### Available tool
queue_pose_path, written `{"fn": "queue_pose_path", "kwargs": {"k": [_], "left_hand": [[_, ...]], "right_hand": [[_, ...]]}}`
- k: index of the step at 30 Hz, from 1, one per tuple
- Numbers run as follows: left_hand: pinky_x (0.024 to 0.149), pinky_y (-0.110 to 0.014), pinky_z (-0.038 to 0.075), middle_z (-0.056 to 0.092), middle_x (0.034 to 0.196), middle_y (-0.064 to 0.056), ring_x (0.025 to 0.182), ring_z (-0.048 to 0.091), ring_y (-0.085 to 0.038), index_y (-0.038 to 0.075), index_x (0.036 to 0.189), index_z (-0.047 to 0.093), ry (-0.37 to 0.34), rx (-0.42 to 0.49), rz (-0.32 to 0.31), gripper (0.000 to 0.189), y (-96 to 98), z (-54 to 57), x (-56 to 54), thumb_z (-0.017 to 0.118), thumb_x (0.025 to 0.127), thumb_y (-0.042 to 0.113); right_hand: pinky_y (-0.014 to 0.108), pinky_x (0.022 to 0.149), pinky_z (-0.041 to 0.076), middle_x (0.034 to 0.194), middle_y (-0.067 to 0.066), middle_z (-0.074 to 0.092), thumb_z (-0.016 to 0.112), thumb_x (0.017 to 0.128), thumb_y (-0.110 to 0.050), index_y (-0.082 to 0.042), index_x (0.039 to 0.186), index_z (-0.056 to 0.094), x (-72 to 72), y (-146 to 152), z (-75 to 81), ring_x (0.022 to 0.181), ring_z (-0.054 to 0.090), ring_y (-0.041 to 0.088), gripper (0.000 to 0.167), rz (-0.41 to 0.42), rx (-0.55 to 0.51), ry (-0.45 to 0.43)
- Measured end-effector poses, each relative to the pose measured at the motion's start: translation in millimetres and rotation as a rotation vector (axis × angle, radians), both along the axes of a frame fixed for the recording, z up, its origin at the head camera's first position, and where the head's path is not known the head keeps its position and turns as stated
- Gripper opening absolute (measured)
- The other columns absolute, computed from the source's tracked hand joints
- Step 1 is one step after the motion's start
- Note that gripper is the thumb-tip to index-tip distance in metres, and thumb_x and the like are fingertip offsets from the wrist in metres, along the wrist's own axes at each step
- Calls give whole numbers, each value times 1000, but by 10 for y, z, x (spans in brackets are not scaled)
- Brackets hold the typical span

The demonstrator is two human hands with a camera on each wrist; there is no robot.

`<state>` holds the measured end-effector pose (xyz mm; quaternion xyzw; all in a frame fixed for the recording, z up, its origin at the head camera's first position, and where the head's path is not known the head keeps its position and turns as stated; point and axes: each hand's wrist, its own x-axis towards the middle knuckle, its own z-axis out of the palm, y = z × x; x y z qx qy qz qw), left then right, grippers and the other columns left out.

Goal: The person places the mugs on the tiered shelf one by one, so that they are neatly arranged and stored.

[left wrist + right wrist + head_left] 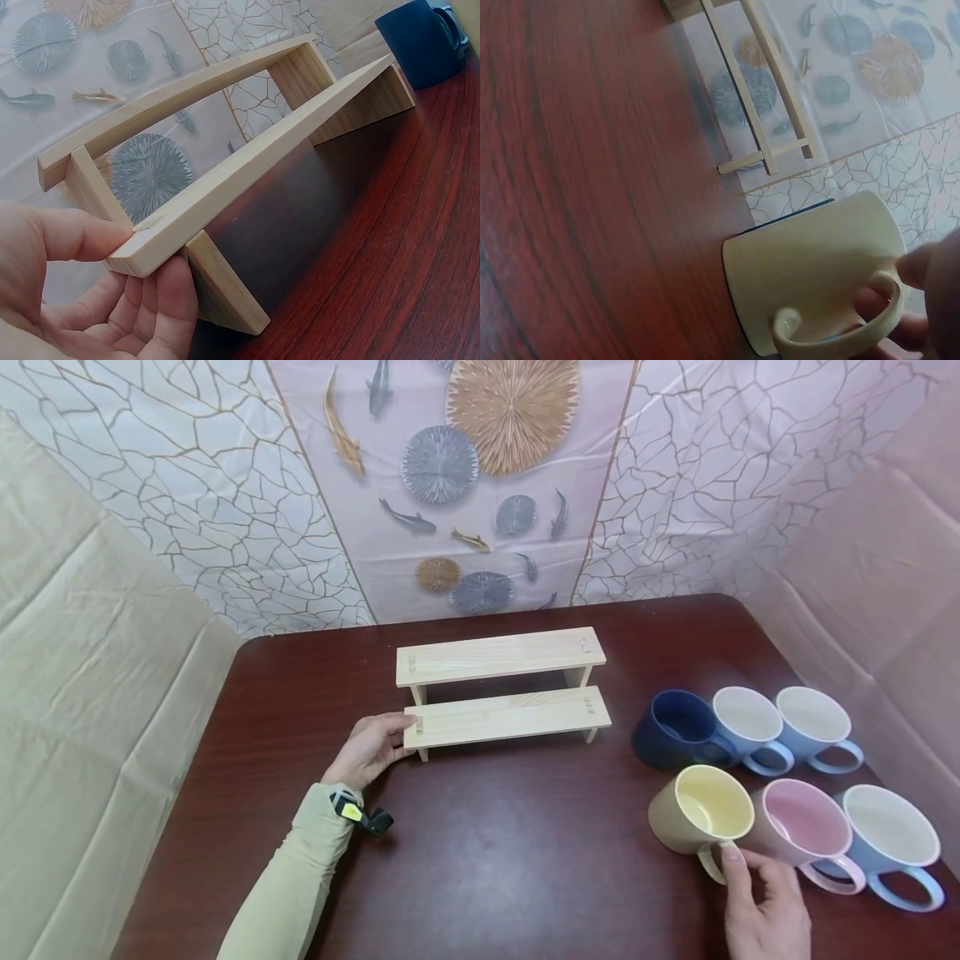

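A two-tier light wooden shelf (510, 717) stands on the table in the head view. My left hand (371, 748) grips the left end of its lower board, thumb on top and fingers beneath, as the left wrist view shows. At the right, my right hand (768, 902) pinches the handle of a yellow mug (667, 817). This mug (810, 262) is upright in the head view; I cannot tell whether its base touches the table. Close on its right stands a pink mug (806, 818), with a light blue mug (892, 827) beyond.
Behind the yellow mug, a dark blue mug (652, 735) and two light blue mugs, one nearer (750, 743) and one farther right (817, 743), form a back row. Patterned cloth (480, 527) hangs behind the dark red table (480, 852), with plain cloth at both sides.
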<state>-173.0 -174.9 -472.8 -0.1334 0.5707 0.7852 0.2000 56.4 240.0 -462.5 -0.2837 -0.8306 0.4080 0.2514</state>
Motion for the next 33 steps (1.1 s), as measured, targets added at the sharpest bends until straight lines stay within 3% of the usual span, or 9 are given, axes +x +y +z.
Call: {"fn": "queue_pose_path", "kwargs": {"k": [4, 12, 26, 33], "left_hand": [[74, -32, 53, 62, 108, -12, 92, 63, -21, -10, 125, 50, -1, 3, 0, 37, 6, 7, -8, 61, 93, 4], [74, -32, 53, 64, 104, -11, 92, 63, -20, -11, 124, 51, 13, 14, -4, 35, 18, 24, -25, 60, 93, 3], [75, -32, 53, 62, 107, -12, 93, 63, -21, -12, 128, 48, 2, -1, -3, 40, 1, -8, -3, 60, 93, 4], [74, -32, 54, 64, 104, -11, 92, 64, -20, -12, 126, 49, 8, 3, 4, 38, 3, -21, 0, 60, 94, 4]], "right_hand": [[5, 71, 32, 78, -40, 52, 60, 97, -25, 1, 95, 68, -20, -12, 9, 77, 48, -17, 27, 30, -114, -46], [5, 75, 36, 72, -30, 62, 57, 99, -21, 3, 89, 69, -58, -29, 5, 81, 56, -14, 28, 62, -230, -12], [7, 70, 46, 68, -10, 67, 55, 98, -4, 5, 80, 65, -88, -132, -60, 69, 63, -3, 22, 79, -421, 153], [15, 67, 52, 72, 6, 68, 51, 98, 1, 15, 81, 58, -97, -139, -67, 69, 67, 7, 23, 201, -584, 268]]}}
